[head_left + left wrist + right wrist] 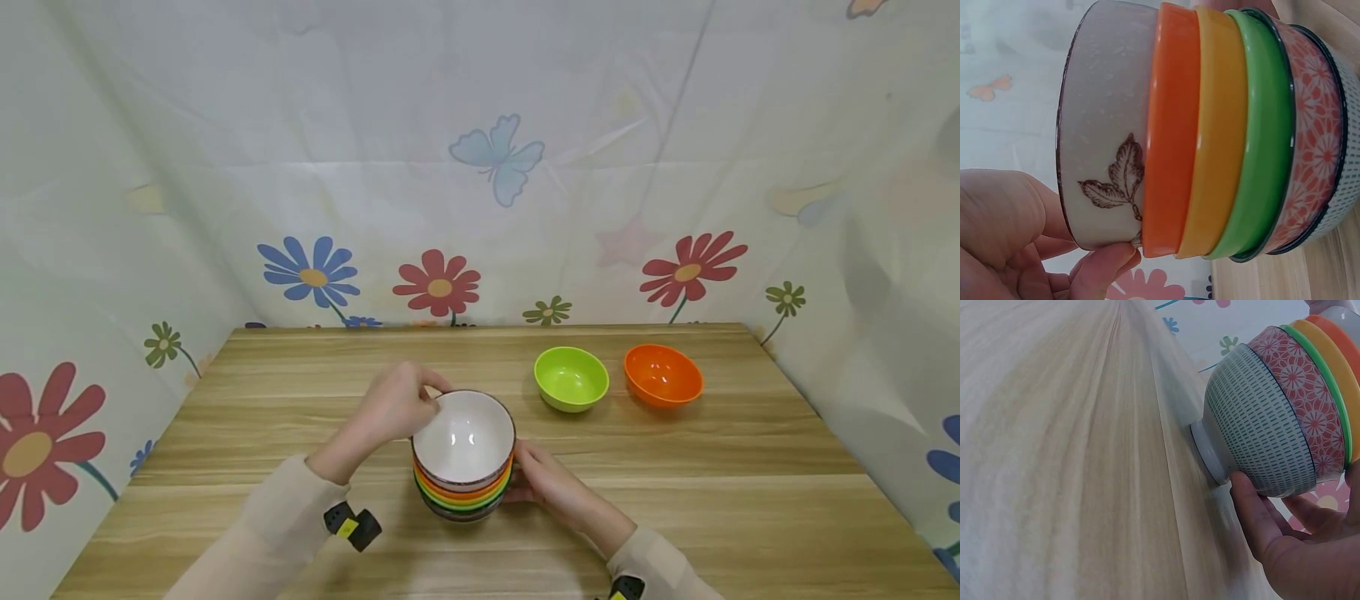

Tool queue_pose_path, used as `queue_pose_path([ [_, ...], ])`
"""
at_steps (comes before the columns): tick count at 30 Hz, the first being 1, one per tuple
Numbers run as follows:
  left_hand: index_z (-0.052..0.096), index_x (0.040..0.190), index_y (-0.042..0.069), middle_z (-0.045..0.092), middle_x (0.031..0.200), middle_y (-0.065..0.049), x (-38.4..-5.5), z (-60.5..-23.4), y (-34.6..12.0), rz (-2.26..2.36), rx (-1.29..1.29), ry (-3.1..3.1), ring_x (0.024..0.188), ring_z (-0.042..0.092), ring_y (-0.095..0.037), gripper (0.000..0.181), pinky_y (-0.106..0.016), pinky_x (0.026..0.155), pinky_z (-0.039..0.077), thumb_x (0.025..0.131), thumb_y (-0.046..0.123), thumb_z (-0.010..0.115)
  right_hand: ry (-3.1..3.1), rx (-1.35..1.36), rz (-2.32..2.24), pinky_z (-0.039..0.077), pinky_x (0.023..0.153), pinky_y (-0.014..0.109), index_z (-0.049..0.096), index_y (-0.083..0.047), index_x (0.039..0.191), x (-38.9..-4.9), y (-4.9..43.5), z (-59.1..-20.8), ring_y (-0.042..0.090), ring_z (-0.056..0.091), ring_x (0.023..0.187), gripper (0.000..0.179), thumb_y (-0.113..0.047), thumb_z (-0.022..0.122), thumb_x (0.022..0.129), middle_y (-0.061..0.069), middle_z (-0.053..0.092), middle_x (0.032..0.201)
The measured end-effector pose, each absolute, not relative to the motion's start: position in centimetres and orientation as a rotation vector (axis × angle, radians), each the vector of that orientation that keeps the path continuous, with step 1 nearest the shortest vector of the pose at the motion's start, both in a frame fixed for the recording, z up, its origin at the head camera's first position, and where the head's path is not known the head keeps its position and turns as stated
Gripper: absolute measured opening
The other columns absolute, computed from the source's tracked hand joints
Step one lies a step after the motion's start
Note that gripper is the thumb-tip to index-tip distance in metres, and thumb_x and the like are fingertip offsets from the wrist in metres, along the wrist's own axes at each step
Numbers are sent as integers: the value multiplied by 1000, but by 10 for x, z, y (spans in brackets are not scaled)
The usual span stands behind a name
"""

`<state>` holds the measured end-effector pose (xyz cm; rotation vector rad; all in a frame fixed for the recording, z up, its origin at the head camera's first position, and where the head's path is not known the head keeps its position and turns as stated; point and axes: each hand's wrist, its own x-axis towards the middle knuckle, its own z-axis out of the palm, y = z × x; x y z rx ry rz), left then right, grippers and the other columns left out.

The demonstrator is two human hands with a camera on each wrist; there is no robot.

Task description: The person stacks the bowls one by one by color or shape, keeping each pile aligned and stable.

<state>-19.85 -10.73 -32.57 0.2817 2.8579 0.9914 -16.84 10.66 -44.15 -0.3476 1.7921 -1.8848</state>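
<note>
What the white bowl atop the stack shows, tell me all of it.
The white bowl looks like glazed ceramic: round, thin dark rim, glossy plain inside, brown leaf print on the outer wall. It sits mouth up, nested in an orange bowl that hides its base. The left hand pinches it at the rim.

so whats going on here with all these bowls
A person has both hands on a stack of bowls. The left hand pinches the rim of the white bowl at the top, while the right hand holds the bottom bowl from the side. A green bowl and an orange bowl stand apart from it, farther back on the table.
</note>
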Motion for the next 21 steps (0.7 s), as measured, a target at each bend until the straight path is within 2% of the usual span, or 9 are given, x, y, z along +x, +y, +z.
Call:
queue_pose_path([
  [9, 73, 95, 15, 60, 76, -4, -198, -329, -108, 984, 270, 2877, 65, 52, -18, 21, -21, 45, 44, 79, 3, 65, 1798, -341, -1876, 52, 85, 41, 28, 9, 138, -169, 107, -442, 19, 59, 99, 69, -47, 30, 98, 19, 56, 116],
  [21, 73, 96, 16, 59, 71, -3, -198, -329, -108, 988, 260, 2878, 63, 51, -18, 22, -21, 45, 43, 79, 4, 66, 1784, -355, -1883, 52, 86, 41, 27, 10, 138, -168, 108, -441, 19, 58, 99, 68, -45, 30, 98, 18, 55, 116],
])
